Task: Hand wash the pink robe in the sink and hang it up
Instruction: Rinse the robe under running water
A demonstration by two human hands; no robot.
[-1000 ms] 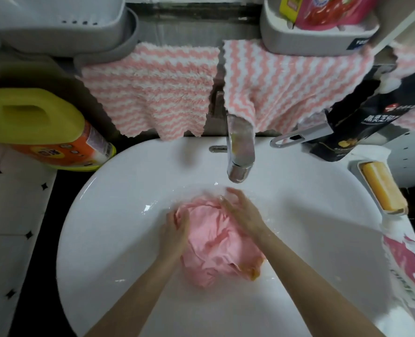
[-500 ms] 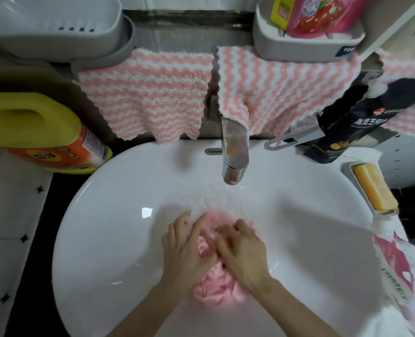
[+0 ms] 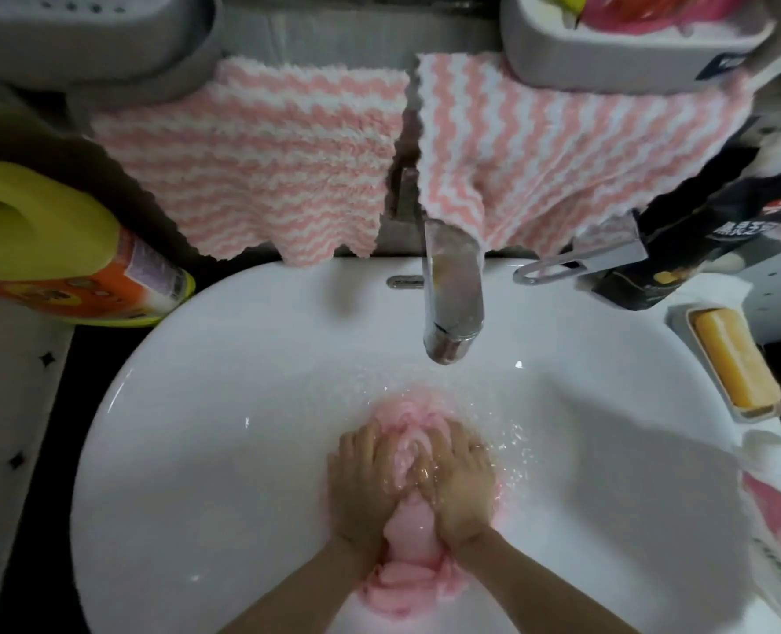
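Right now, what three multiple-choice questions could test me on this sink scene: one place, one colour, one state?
1. The yellow soap bar lies: A) in the basin B) in a dish on the rim of the sink, right side C) under the faucet
2. The hanging towels are: A) blue and white B) pink and white C) plain grey
3. The left hand and right hand are: A) pressing the pink robe B) turning the tap C) hanging idle

Answers: 1 B, the bar sits in the rim dish; 2 B, wavy pink-white stripes show; 3 A, both hands lie on the bunched robe.
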